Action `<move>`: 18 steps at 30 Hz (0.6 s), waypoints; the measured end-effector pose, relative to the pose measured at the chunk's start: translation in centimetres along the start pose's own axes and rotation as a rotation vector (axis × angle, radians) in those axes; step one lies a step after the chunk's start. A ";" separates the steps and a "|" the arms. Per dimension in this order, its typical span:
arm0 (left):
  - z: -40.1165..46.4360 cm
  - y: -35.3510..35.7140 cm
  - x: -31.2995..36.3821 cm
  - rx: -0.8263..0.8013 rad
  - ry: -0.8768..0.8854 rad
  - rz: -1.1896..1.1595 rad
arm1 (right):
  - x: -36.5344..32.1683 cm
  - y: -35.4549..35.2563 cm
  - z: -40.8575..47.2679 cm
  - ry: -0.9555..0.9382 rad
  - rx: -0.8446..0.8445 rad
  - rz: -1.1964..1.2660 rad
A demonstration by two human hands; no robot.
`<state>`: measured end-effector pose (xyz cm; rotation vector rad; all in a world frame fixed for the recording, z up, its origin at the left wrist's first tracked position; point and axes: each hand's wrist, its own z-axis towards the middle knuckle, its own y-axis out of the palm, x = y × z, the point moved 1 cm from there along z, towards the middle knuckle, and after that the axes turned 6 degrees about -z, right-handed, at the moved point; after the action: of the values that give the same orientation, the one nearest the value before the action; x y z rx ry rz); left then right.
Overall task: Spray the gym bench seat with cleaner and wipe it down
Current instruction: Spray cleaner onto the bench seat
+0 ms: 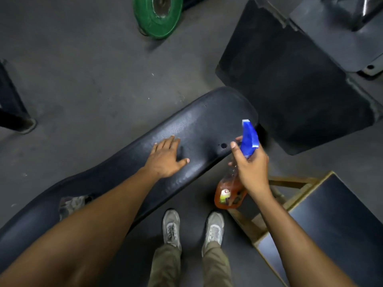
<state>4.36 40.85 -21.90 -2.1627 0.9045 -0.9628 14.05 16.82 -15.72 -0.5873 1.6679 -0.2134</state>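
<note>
A long black padded gym bench seat (199, 125) runs from lower left to upper right. My left hand (165, 158) lies flat on it, fingers spread, holding nothing. My right hand (250, 164) grips the neck of a spray bottle (232, 193) with orange liquid and a blue trigger head, nozzle pointing up and away over the bench's far end. A dark wet spot (223, 145) sits on the pad between my hands. A grey crumpled cloth (72, 205) lies on the bench at the lower left, partly hidden by my left forearm.
A second black pad (290, 79) stands tilted beyond the bench's end. A green weight plate (159, 15) leans at the top. A dark box with a wooden frame (331, 224) sits at the right. My shoes (172, 228) stand on grey floor below the bench.
</note>
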 end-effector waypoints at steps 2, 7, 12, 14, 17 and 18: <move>1.7 1.6 -1.8 -0.081 0.002 0.103 | 1.4 0.9 0.9 0.029 0.051 0.005; 2.7 5.5 -4.2 -0.088 0.006 0.215 | 3.5 3.5 1.6 0.055 0.059 -0.038; 3.4 6.5 -4.8 -0.026 0.021 0.227 | 3.7 6.4 2.7 0.071 0.051 -0.068; 3.4 6.6 -4.9 0.000 0.023 0.237 | 3.6 7.4 3.5 0.076 0.048 -0.068; 3.3 6.9 -5.0 0.019 0.041 0.262 | 3.9 8.0 4.3 0.068 0.054 -0.074; 3.2 6.9 -5.1 0.025 0.043 0.268 | 4.0 8.1 4.5 0.070 0.059 -0.073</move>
<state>2.05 41.47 -30.74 -1.9450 1.1623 -0.8840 15.97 22.56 -23.75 -0.6022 1.7034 -0.3386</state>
